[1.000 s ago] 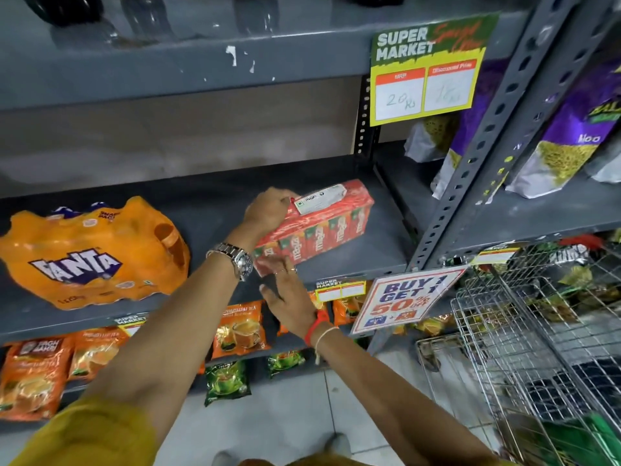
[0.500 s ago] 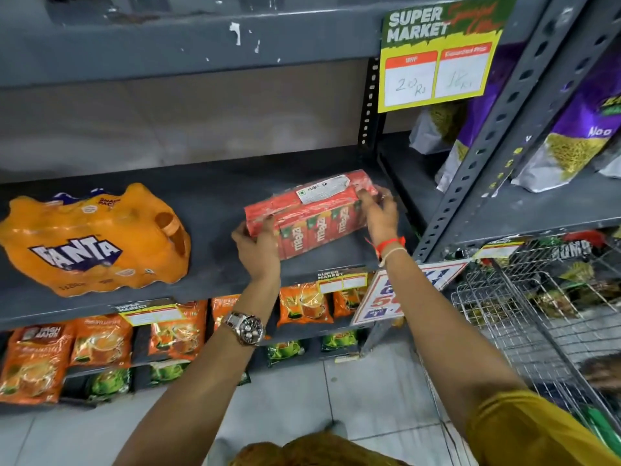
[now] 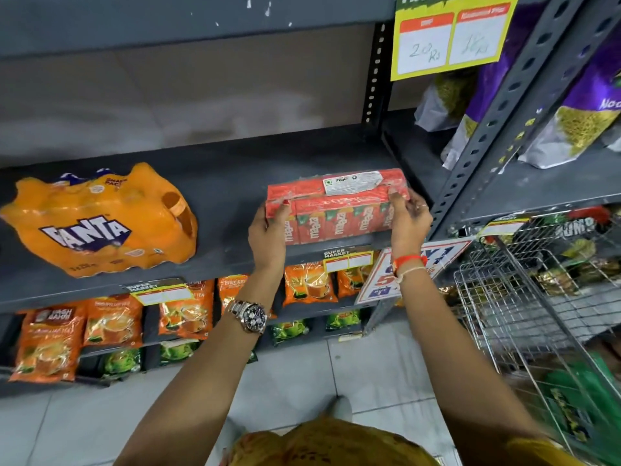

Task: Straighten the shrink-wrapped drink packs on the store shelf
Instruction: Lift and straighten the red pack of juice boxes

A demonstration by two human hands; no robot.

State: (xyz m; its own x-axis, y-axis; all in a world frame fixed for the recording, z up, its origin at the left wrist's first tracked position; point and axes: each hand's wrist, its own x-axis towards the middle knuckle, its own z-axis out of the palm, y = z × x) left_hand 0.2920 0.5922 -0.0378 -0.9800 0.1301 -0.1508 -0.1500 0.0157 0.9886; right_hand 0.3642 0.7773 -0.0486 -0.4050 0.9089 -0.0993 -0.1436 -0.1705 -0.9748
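Note:
A red shrink-wrapped pack of Maaza juice cartons (image 3: 339, 210) sits on the grey shelf (image 3: 221, 186) near its front right corner, almost square to the shelf edge. My left hand (image 3: 268, 233) grips the pack's left end, thumb on its top. My right hand (image 3: 408, 220) holds the right end, fingers over the top edge. An orange Fanta shrink-wrapped pack (image 3: 100, 223) lies further left on the same shelf, turned slightly askew, touched by neither hand.
A slotted steel upright (image 3: 494, 129) stands just right of the pack. Purple snack bags (image 3: 578, 105) fill the neighbouring shelf. A wire trolley (image 3: 524, 317) is at lower right. Orange tea pouches (image 3: 184, 314) hang below, and a price sign (image 3: 450, 35) above.
A second ago my left hand lay on the tilted pack's top and my right hand at its front. Both hands have moved to the pack's ends, and it has turned nearly parallel to the edge.

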